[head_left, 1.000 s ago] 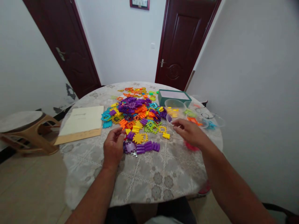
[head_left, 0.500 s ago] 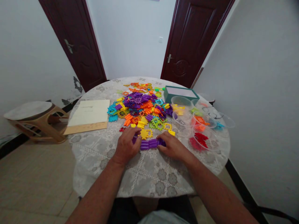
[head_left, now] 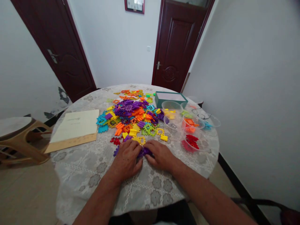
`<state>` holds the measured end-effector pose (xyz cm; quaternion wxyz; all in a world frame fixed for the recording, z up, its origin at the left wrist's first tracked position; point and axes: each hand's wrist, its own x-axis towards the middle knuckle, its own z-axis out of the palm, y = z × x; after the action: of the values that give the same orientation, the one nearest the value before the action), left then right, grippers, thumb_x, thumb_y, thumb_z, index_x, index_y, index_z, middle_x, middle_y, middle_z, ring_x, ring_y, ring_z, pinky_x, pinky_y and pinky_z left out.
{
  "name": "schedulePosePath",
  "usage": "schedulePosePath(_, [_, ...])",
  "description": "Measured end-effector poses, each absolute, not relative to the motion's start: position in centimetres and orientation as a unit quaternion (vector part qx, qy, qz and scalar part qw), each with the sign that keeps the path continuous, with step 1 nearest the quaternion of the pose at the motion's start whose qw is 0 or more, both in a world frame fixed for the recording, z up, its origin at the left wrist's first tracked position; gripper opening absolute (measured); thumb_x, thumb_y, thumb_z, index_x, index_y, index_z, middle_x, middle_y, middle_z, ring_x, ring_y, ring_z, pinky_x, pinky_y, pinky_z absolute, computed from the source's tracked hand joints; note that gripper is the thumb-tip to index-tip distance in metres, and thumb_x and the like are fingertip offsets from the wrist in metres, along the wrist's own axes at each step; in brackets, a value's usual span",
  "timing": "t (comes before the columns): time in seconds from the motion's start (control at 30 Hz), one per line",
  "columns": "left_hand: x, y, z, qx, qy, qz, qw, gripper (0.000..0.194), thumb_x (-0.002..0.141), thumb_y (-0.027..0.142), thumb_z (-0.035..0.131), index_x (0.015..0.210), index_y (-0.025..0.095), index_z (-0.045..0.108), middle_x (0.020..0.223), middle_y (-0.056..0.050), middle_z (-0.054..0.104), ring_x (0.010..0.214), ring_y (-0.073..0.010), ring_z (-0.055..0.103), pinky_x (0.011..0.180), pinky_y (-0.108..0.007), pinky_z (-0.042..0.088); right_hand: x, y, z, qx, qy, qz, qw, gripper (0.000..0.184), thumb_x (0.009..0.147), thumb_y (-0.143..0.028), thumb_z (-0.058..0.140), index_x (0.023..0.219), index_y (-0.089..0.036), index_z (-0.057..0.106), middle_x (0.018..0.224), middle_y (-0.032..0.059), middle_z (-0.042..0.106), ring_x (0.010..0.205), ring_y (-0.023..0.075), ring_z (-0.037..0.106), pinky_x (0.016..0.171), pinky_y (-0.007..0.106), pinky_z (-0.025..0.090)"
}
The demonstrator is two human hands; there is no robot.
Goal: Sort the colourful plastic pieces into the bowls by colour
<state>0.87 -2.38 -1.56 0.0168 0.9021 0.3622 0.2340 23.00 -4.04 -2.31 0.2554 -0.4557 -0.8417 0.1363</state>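
Note:
At the near side of the table, my left hand (head_left: 127, 157) and my right hand (head_left: 161, 154) are almost touching. Both have their fingers closed on purple plastic building pieces (head_left: 146, 152), which my fingers mostly cover. How these pieces are joined cannot be made out. Another purple piece (head_left: 115, 152) shows just left of my left hand. Just beyond my fingertips lie yellow building pieces (head_left: 140, 140), and red ones (head_left: 114, 141) sit to the left.
A mixed pile of coloured pieces (head_left: 131, 109) covers the table's middle. Clear plastic tubs (head_left: 173, 125) with sorted pieces and a green box (head_left: 160, 101) stand to the right. At the left lies a paper sheet (head_left: 77, 123) on a brown folder (head_left: 70, 142).
My left hand has moved right over the purple pieces, closing the gap to my right hand. The purple strip visible between my hands is now largely covered. The view has turned right and up.

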Motion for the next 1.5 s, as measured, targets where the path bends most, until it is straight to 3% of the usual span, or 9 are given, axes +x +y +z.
schedulePosePath(0.2, [0.7,-1.7,-2.0,0.897,0.376,0.232,-0.012,0.021,0.084,0.020,0.065,0.104,0.023,0.070,0.102,-0.010,0.068,0.105,-0.0319,0.060,0.097,-0.050,0.047,23.5,-3.6,-3.0,-0.459,-0.844,0.149,0.235,0.042,0.092,-0.031,0.066,0.133,-0.022,0.060,0.122,0.0112,0.065,0.112,0.0247,0.061,0.099,0.039,0.049])
schedulePosePath(0.37, [0.4,-0.5,-3.0,0.860,0.388,0.332,-0.014,0.019,0.095,0.025,0.059,0.110,0.022,0.069,0.106,-0.011,0.074,0.110,-0.0322,0.066,0.099,-0.050,0.050,23.7,-3.3,-2.9,-0.484,-0.771,0.197,0.364,0.039,0.088,-0.026,0.066,0.127,-0.022,0.063,0.116,0.0093,0.068,0.106,0.0235,0.062,0.097,0.038,0.049])
schedulePosePath(0.47, [0.4,-0.5,-3.5,0.831,0.390,0.396,0.028,0.029,0.098,0.030,0.060,0.126,0.022,0.065,0.118,-0.011,0.075,0.110,-0.0280,0.070,0.100,-0.044,0.054,23.5,-2.9,-3.0,-0.514,-0.642,0.353,0.446,0.033,0.097,-0.035,0.056,0.128,-0.023,0.061,0.089,0.0026,0.068,0.077,0.0178,0.063,0.072,0.031,0.052])
schedulePosePath(0.6, [0.7,-1.0,-3.4,0.814,0.392,0.419,0.093,0.031,0.098,0.033,0.063,0.128,0.023,0.064,0.118,-0.008,0.077,0.105,-0.0232,0.073,0.094,-0.036,0.058,23.1,-2.1,-3.8,-0.475,-0.498,0.548,0.475,0.042,0.099,-0.053,0.048,0.126,-0.022,0.056,0.061,-0.0048,0.058,0.046,0.0132,0.048,0.043,0.023,0.037])
schedulePosePath(0.8, [1.3,-1.3,-2.5,0.834,0.322,0.412,0.177,0.027,0.101,0.028,0.057,0.125,0.025,0.068,0.117,-0.008,0.072,0.111,-0.0221,0.069,0.100,-0.039,0.057,22.4,-2.6,-3.7,-0.401,-0.515,0.601,0.461,0.049,0.094,-0.062,0.062,0.125,-0.023,0.058,0.084,0.0015,0.069,0.061,0.0148,0.064,0.048,0.023,0.048])
schedulePosePath(0.93, [1.4,-1.2,-2.8,0.814,0.346,0.405,0.231,0.033,0.099,0.031,0.061,0.133,0.027,0.061,0.116,-0.008,0.071,0.101,-0.0208,0.071,0.090,-0.036,0.060,22.5,-2.9,-3.2,-0.375,-0.545,0.611,0.435,0.054,0.088,-0.055,0.076,0.128,-0.025,0.056,0.091,0.0004,0.069,0.067,0.0141,0.066,0.053,0.024,0.052])
schedulePosePath(1.2, [1.2,-1.1,-2.5,0.824,0.334,0.413,0.196,0.014,0.097,0.031,0.066,0.109,0.024,0.067,0.095,-0.003,0.069,0.081,-0.0177,0.066,0.076,-0.031,0.056,22.9,-2.9,-3.3,-0.320,-0.513,0.678,0.418,0.059,0.087,-0.054,0.078,0.132,-0.025,0.053,0.108,0.0046,0.072,0.082,0.0181,0.073,0.063,0.026,0.056])
schedulePosePath(1.4, [1.3,-1.2,-2.5,0.826,0.340,0.401,0.204,0.019,0.098,0.037,0.064,0.111,0.023,0.067,0.096,-0.005,0.070,0.080,-0.0184,0.067,0.074,-0.032,0.056,22.9,-3.1,-3.1,-0.381,-0.543,0.626,0.409,0.053,0.089,-0.056,0.076,0.127,-0.023,0.059,0.079,-0.0026,0.068,0.062,0.0124,0.064,0.059,0.024,0.051])
schedulePosePath(1.5, [1.3,-1.3,-2.5,0.826,0.344,0.395,0.208,0.023,0.097,0.039,0.065,0.114,0.023,0.067,0.094,-0.004,0.070,0.077,-0.0176,0.066,0.072,-0.031,0.056,22.8,-3.1,-3.2,-0.386,-0.522,0.638,0.415,0.053,0.087,-0.059,0.076,0.123,-0.023,0.060,0.078,-0.0026,0.067,0.058,0.0121,0.062,0.054,0.024,0.050])
